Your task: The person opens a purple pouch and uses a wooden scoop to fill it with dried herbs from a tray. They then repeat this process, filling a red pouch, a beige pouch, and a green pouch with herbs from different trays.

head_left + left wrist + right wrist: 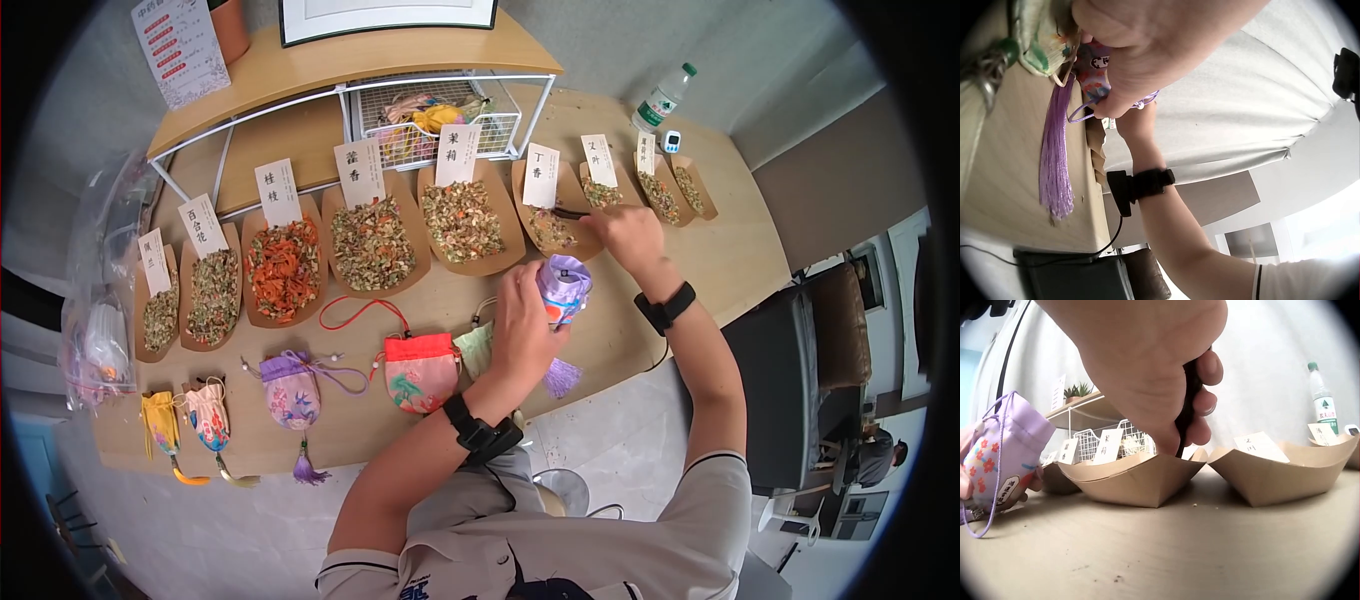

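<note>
Two grips matter: your left hand (525, 325) holds the purple pouch (565, 283) near the paper tray (1124, 482), your right hand (635, 238) a dark utensil (1188, 403), so lift small loads to limit spills.

Green-capped bottle (657, 106) beside small gadget (671, 141)

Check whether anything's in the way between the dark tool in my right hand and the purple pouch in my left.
Only the raised edge of the brown tray: the dark tool reaches into that tray, while the purple pouch is held just outside it. Nothing else visible blocks the way.
</note>
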Motion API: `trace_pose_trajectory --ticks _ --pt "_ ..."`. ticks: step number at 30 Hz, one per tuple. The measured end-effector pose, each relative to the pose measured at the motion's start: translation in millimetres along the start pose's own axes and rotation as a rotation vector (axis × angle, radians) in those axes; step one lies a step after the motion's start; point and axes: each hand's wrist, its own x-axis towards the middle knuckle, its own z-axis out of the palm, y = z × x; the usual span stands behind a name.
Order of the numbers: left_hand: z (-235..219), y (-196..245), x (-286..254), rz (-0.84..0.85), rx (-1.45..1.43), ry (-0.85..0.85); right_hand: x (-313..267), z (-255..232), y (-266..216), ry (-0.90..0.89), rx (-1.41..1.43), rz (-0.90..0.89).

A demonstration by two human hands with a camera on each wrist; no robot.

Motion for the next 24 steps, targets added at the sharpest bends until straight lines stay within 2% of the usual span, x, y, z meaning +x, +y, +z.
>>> trace_pose_trajectory --ticks 4,7,10,13,19,24 --pt "-0.8 1.3 0.4 -0.003 0.010 -0.004 -5.1 -2.9 -0.4 0.037 0.056 0.065" --pt "-1.0 0.8 0.5 0.001 0.006 0.001 -10.3 -19.0 2.4 0.095 0.192 0.227" --pt "-0.1 0.5 0.3 -0.001 -0.001 0.007 -16.2 -44.1 3.9 0.122 0.397 0.245" --pt "-0.2 1.2 -0.3 -0.010 -0.008 0.006 -25.9 -67.5 -0.5 0.199 0.477 0.110" --pt "1.7 -1.5 0.7 0.024 -0.005 0.040 -37.5 -95.3 -9.5 0.120 0.570 0.047" --pt "3.6 -4.4 0.9 0.052 0.022 0.053 -32.7 -85.5 -1.8 0.131 0.476 0.132"
